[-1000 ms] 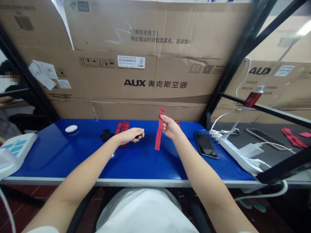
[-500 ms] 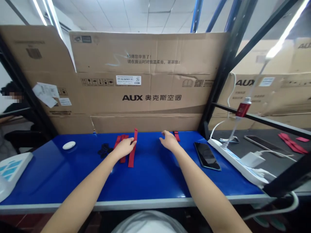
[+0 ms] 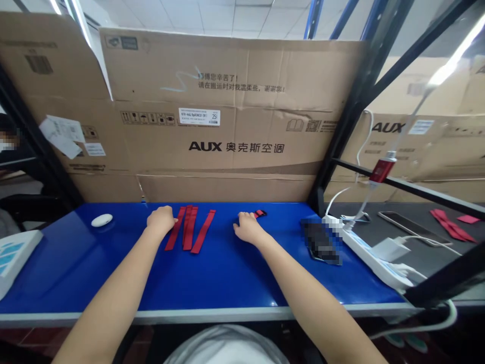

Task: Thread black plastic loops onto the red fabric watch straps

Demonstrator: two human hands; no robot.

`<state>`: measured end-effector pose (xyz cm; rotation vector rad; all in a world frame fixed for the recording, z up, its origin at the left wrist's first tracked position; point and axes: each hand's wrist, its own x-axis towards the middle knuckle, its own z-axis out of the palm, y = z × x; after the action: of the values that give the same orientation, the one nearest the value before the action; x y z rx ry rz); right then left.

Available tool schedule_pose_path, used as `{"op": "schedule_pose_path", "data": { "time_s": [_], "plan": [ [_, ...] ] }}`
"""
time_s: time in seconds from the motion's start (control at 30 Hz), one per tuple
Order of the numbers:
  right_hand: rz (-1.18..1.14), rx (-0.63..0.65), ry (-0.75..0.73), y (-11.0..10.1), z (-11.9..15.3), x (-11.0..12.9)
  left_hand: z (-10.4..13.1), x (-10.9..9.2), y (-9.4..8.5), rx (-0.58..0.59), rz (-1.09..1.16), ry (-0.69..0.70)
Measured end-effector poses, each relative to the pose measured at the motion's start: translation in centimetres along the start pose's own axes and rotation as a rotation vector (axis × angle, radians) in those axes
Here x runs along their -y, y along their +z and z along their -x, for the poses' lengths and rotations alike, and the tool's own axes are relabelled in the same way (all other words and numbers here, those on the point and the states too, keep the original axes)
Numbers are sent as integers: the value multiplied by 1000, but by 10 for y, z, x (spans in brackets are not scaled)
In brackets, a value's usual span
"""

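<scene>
My left hand [image 3: 159, 221] is closed, palm down, just left of several flat red straps [image 3: 189, 227] that lie side by side on the blue tabletop. Its fingertips and anything beneath them are hidden. My right hand [image 3: 249, 227] has its fingers curled around a short red strap with a black end [image 3: 260, 213], which sticks out past the knuckles on the right. The rest of that strap is covered by the hand.
A phone [image 3: 322, 242] lies on the right, beside a white power strip [image 3: 371, 253] with plugs and cables. At left are a white round object [image 3: 102, 220] and a white-and-blue case [image 3: 17, 258]. A cardboard panel [image 3: 235, 162] stands along the back edge.
My left hand has let go of a red strap and moved left, over where a dark bundle lay. My right hand has closed on the short red strap, which has shifted left and turned.
</scene>
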<state>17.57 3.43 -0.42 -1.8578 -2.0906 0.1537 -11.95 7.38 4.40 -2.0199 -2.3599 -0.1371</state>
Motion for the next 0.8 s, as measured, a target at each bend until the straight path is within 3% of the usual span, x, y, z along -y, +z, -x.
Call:
{"op": "schedule_pose_path", "data": {
  "time_s": [0.07, 0.17, 0.3, 0.37, 0.43, 0.5, 0.57, 0.63, 0.8],
  "plan": [
    [-44, -58, -44, -4, -2, -3, 1, -1, -1, -6, -6, -12],
    [24, -131, 40, -13, -10, -22, 7, -5, -4, -21, -40, -28],
    [54, -23, 145, -19, -16, -46, 18, -15, -6, -102, -75, -14],
    [19, 7, 98, -18, -16, -47, 23, -24, -4, -215, -59, 109],
    [-33, 6, 16, -14, -14, -42, 29, -39, 2, -305, 25, 320],
    [-124, 1, -80, -10, -12, -33, 35, -56, 12, -320, 166, 551],
    [-226, -5, -171, -6, -10, -24, 43, -73, 24, -299, 275, 711],
    [-304, 0, -228, -3, -8, -17, 50, -87, 36, -247, 352, 784],
    [-547, 72, -299, -2, -3, -12, 58, -102, 50, -12, 578, 789]
  ]
}}
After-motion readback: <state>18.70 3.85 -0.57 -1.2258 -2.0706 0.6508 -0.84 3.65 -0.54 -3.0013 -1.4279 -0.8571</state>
